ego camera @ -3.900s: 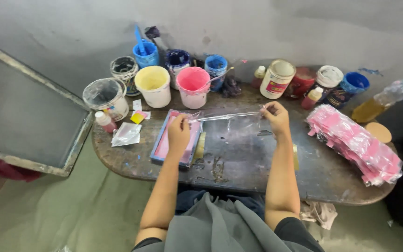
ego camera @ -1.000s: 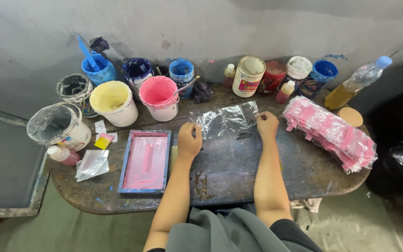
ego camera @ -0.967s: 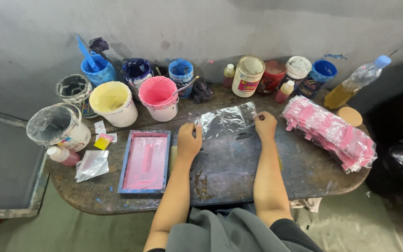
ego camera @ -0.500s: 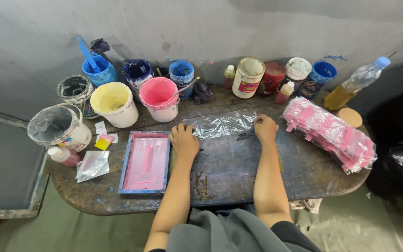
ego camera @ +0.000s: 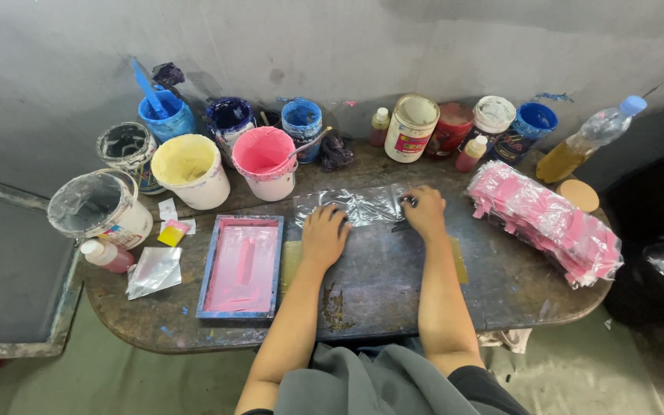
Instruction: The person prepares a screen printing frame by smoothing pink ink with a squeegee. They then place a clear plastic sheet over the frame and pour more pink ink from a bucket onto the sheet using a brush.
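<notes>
Left hand (ego camera: 324,234) flat and spread, palm down on the near left edge of a clear plastic bag (ego camera: 359,206). Right hand (ego camera: 424,211) at the bag's right end, fingers curled, fingertips pinching the edge there. Bag lying flat and crinkled on the dark, paint-stained surface (ego camera: 393,284), between the two hands, just in front of the pink paint bucket (ego camera: 264,163).

Left of the left hand, touching nothing but the surface: a small blue-framed printing screen (ego camera: 240,265) smeared pink. Beyond it a yellow paint bucket (ego camera: 190,169), a plastic-covered bucket (ego camera: 97,207), a small pink squeeze bottle (ego camera: 107,255) and a loose bit of clear film (ego camera: 154,269). Along the wall, blue paint tubs (ego camera: 164,117) and jars, a white-lidded jar (ego camera: 411,127) among them.

Right of the right hand, near but apart: a stack of pink packets in clear wrap (ego camera: 547,223). Behind it a plastic bottle of yellowish liquid (ego camera: 589,138).
</notes>
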